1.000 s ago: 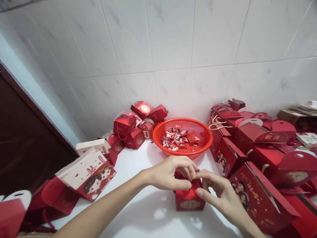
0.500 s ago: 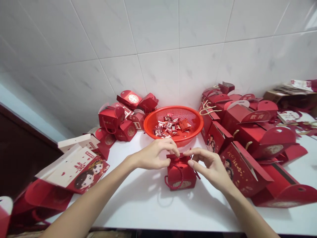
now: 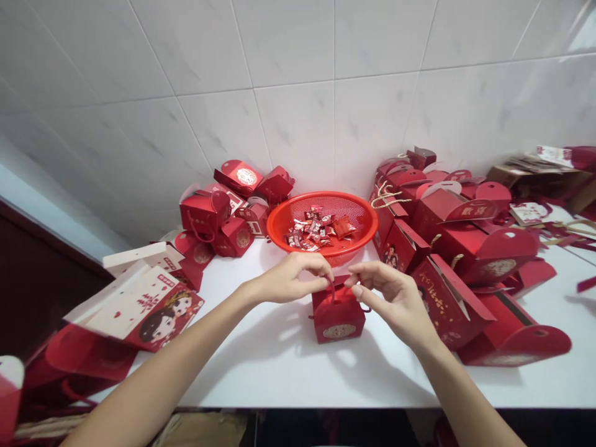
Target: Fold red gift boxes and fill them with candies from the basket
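A small red gift box [image 3: 339,321] with a pale gold emblem on its front stands upright on the white table, directly below both hands. My left hand [image 3: 298,278] pinches a dark red cord handle [image 3: 332,293] between thumb and fingers above the box's left side. On the other side, my right hand [image 3: 388,295] has thumb and forefinger closed on a bit of red cord at the box's top right. Part of the box's top is hidden by the fingers. Just behind it, a red plastic basket [image 3: 278,233] holds several wrapped candies [image 3: 313,231].
Several red boxes [image 3: 235,234] are stacked at the back left, with cream and red boxes [image 3: 135,298] nearer me. Along the right side lies a large group of red boxes [image 3: 498,254], some with gold cords. A tiled wall [image 3: 298,124] closes off the back.
Both hands have shifted from the box's top flaps to its cords. The left cord, which hung down over the front, is now raised in my left hand. The view has tilted slightly downward.
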Demonstrator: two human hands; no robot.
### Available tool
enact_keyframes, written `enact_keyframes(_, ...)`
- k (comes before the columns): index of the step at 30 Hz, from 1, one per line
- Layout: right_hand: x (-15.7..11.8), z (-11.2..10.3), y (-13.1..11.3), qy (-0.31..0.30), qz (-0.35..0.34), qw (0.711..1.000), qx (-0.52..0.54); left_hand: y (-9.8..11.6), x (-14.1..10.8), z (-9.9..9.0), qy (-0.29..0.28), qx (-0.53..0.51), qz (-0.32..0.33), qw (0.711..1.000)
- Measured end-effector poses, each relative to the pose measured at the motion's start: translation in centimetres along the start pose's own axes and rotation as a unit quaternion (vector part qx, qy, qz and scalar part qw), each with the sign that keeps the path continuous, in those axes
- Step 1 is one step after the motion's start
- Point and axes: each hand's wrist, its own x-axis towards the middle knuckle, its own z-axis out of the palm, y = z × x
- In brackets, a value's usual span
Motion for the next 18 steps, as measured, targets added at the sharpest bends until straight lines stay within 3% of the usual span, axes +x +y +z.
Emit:
enact_keyframes(5,-0.1,1.9,-1.1,-0.010,0.004,1.000,0.002,0.7,0.1,0.2,0.105,-0.041,0.053,0.992)
enact_keyframes(8,-0.1,3.1,-1.6,0.001,-0.022,0.999,-0.030,0.9,0.1,0.5,0.143,-0.082,0.036,0.986)
enact_keyframes(14,-0.1,3.8,-2.5,0.063,-0.085,0.990,-0.095,1.3,0.1,0.6,0.126,-0.159,-0.010,0.979)
enact_keyframes(18,-0.8,2.9,-4.3,0.119,-0.135,0.977,-0.117,1.5,0.0,0.2,0.116,-0.164,0.010,0.980)
